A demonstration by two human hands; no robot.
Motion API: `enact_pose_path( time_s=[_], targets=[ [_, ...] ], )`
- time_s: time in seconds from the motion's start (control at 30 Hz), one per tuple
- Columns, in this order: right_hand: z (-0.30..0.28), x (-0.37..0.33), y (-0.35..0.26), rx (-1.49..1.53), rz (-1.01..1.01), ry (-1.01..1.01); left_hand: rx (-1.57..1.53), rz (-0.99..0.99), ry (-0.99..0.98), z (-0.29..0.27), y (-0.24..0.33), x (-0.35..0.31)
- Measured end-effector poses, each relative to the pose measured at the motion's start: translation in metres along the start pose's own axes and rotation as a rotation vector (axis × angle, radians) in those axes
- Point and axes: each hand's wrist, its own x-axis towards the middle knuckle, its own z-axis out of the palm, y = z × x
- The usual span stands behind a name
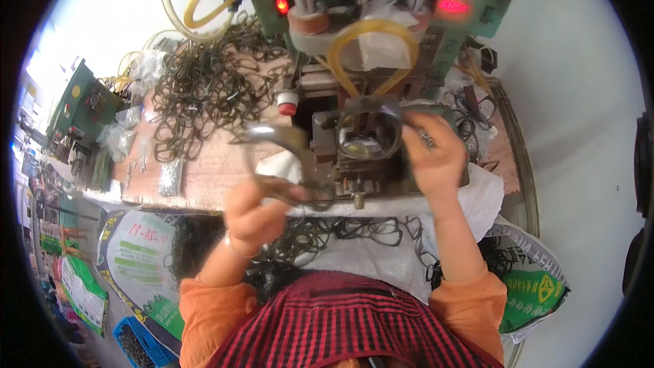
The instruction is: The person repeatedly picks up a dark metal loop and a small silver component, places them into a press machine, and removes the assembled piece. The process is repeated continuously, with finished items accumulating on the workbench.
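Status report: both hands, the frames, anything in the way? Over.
Left hand holding blurred glasses frame. Right hand at dark rim, grip unclear. Yellow hose loops beyond, apparently clear of both hands.

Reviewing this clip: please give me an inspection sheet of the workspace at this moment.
Surface: wooden tabletop, partly covered.
Job's things: blurred dark eyeglass frame in the left hand; dark round rim in front of the green machine.
Clutter: tangled heap of frames on the tabletop's left part; more frames on white sheeting near the person's lap.
Hands: left hand grips its frame; right hand is at the rim's right edge, grip unclear.
Cables: yellow hose looped before the machine; electrical cables cannot be made out.
Surroundings: printed sacks left and right; blue crate at lower left; pale wall at right.
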Motion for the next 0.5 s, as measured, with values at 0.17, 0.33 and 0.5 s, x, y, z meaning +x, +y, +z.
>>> enact_pose_path(
  time_s=[0.17,0.33,0.5],
  targets=[
    [0.047,-0.019,0.020,0.585,0.430,0.071,0.061,-0.046,0.086,0.045,-0.004,0.004],
    [0.046,-0.013,0.005,0.713,0.482,0.016,0.164,0.041,0.225,0.028,-0.009,0.032],
    [0.038,-0.006,-0.027,0.847,0.616,0.000,-0.477,0.297,0.967,-0.035,0.040,0.069]
  ],
)
